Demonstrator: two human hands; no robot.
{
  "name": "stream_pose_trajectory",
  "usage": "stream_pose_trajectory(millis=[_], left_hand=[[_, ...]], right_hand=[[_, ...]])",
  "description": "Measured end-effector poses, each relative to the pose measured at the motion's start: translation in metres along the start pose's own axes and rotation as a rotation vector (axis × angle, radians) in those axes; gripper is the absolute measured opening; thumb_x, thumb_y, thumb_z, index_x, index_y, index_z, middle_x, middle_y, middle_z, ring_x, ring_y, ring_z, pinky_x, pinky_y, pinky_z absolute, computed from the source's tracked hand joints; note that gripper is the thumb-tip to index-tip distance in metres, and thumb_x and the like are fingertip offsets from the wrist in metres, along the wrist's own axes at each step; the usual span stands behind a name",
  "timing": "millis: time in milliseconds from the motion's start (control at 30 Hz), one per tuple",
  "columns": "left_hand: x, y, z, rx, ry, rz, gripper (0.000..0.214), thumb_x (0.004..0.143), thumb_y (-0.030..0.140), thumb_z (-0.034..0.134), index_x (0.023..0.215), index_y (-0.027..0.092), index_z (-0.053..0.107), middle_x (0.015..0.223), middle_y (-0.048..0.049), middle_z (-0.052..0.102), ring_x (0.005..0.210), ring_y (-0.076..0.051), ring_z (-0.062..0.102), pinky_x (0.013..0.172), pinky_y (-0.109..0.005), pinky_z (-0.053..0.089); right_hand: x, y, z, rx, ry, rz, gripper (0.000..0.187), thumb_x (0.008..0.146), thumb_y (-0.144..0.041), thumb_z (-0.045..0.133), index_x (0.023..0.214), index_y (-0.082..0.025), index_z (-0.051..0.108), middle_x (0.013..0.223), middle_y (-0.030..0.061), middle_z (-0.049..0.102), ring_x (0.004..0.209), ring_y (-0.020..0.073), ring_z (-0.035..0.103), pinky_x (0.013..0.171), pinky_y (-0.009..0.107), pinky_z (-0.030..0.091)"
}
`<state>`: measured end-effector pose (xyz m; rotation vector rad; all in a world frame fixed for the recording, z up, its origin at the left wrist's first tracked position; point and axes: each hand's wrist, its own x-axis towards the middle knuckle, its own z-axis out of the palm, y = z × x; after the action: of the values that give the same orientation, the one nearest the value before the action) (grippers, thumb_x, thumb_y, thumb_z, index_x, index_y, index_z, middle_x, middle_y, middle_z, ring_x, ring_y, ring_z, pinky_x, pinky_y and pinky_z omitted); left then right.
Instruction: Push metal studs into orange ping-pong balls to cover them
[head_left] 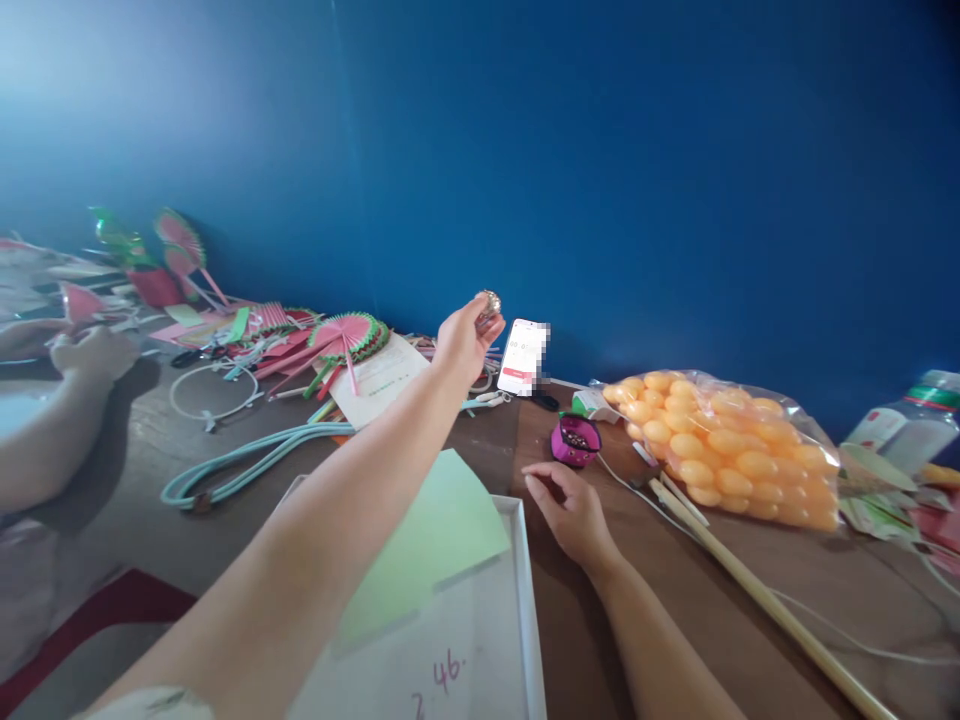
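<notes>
My left hand [469, 340] is stretched out above the table toward the blue wall. Its fingers are closed on a small shiny round metallic thing [490, 302], whose kind I cannot make out. Just beyond it a phone [519, 358] stands tilted up, with a timer-like display. My right hand [574, 508] rests on the brown table, fingers loosely bent and apart, with nothing visible in them. Close in front of that hand sits a small purple container [576, 441] with small dark bits inside. Below my left forearm, pale green paper [450, 530] lies in a white box lid [529, 610].
A clear bag of orange balls [727, 445] lies at right, beside a wooden stick [772, 600]. Watermelon-patterned paper fans [349, 338], light-blue tubing [247, 465] and a white ring [214, 390] are at left. Another person's hands [94, 355] work at far left.
</notes>
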<state>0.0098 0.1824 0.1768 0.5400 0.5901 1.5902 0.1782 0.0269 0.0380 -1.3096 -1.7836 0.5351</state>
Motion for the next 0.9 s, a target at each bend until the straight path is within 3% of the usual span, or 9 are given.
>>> stream_pose_trajectory(millis=[133, 267, 333, 400, 500, 600, 700, 800, 900], left_hand=[[-0.01, -0.014, 0.012, 0.026, -0.044, 0.05, 0.021, 0.086, 0.026, 0.055, 0.102, 0.013, 0.059, 0.085, -0.0037, 0.063, 0.084, -0.012, 0.063, 0.078, -0.025, 0.052], [-0.011, -0.023, 0.023, 0.214, -0.099, 0.119, 0.033, 0.092, 0.032, 0.044, 0.115, 0.012, 0.053, 0.101, -0.0072, 0.061, 0.099, -0.016, 0.061, 0.081, -0.029, 0.052], [-0.01, -0.024, 0.029, 0.261, -0.132, 0.141, 0.035, 0.092, 0.035, 0.043, 0.117, 0.011, 0.053, 0.105, -0.008, 0.061, 0.102, -0.017, 0.06, 0.081, -0.029, 0.052], [-0.007, -0.021, 0.036, 0.275, -0.154, 0.161, 0.036, 0.093, 0.035, 0.043, 0.116, 0.009, 0.053, 0.106, -0.0085, 0.061, 0.102, -0.017, 0.061, 0.079, -0.028, 0.052], [0.005, -0.004, 0.047, 0.309, -0.156, 0.235, 0.035, 0.094, 0.032, 0.039, 0.114, 0.008, 0.054, 0.104, -0.0073, 0.061, 0.1, -0.018, 0.062, 0.076, -0.026, 0.052], [0.025, 0.028, 0.057, 0.277, -0.107, 0.278, 0.037, 0.094, 0.032, 0.037, 0.115, 0.006, 0.053, 0.102, -0.0057, 0.061, 0.099, -0.017, 0.063, 0.073, -0.023, 0.052], [0.041, 0.067, 0.06, 0.242, -0.049, 0.298, 0.039, 0.092, 0.034, 0.035, 0.116, 0.008, 0.051, 0.1, -0.0037, 0.06, 0.101, -0.017, 0.062, 0.073, -0.021, 0.051], [0.036, 0.103, 0.049, 0.308, -0.123, 0.315, 0.035, 0.089, 0.034, 0.042, 0.109, 0.008, 0.054, 0.096, -0.0038, 0.06, 0.1, -0.018, 0.063, 0.074, -0.022, 0.05], [0.006, 0.128, 0.022, 0.494, -0.243, 0.324, 0.028, 0.084, 0.03, 0.056, 0.099, 0.007, 0.058, 0.092, -0.0047, 0.062, 0.093, -0.017, 0.065, 0.075, -0.025, 0.052]], right_hand=[[-0.001, -0.015, -0.004, 0.087, -0.118, -0.139, 0.037, 0.084, -0.043, 0.059, 0.116, -0.025, 0.061, 0.108, 0.0071, 0.062, 0.096, 0.0203, 0.06, 0.084, 0.032, 0.048], [-0.005, -0.023, -0.004, -0.007, -0.375, -0.284, 0.085, 0.062, -0.059, 0.074, 0.136, -0.03, 0.045, 0.14, 0.0089, 0.045, 0.131, 0.0314, 0.035, 0.107, 0.047, 0.03], [-0.006, -0.023, -0.002, -0.079, -0.472, -0.294, 0.095, 0.057, -0.062, 0.075, 0.14, -0.03, 0.04, 0.145, 0.0085, 0.039, 0.135, 0.0335, 0.026, 0.11, 0.05, 0.024], [-0.007, -0.023, 0.0, -0.108, -0.498, -0.286, 0.089, 0.061, -0.06, 0.074, 0.139, -0.029, 0.042, 0.143, 0.0079, 0.043, 0.135, 0.0321, 0.029, 0.11, 0.049, 0.024], [-0.006, -0.022, 0.003, -0.084, -0.432, -0.273, 0.063, 0.073, -0.05, 0.069, 0.13, -0.029, 0.052, 0.132, 0.0059, 0.055, 0.128, 0.0269, 0.04, 0.108, 0.045, 0.029], [-0.005, -0.024, 0.006, -0.04, -0.368, -0.256, 0.046, 0.081, -0.04, 0.064, 0.125, -0.03, 0.056, 0.127, 0.0046, 0.059, 0.121, 0.0233, 0.048, 0.105, 0.041, 0.034], [-0.005, -0.027, 0.007, 0.0, -0.332, -0.234, 0.043, 0.082, -0.037, 0.063, 0.124, -0.029, 0.057, 0.125, 0.0055, 0.059, 0.117, 0.0233, 0.051, 0.102, 0.04, 0.038], [-0.007, -0.027, 0.006, 0.049, -0.252, -0.162, 0.041, 0.083, -0.036, 0.062, 0.123, -0.028, 0.058, 0.125, 0.0061, 0.059, 0.116, 0.0241, 0.053, 0.1, 0.038, 0.041], [-0.008, -0.022, 0.002, 0.089, -0.139, -0.041, 0.036, 0.084, -0.037, 0.059, 0.119, -0.026, 0.061, 0.12, 0.006, 0.063, 0.111, 0.025, 0.057, 0.096, 0.036, 0.044]])
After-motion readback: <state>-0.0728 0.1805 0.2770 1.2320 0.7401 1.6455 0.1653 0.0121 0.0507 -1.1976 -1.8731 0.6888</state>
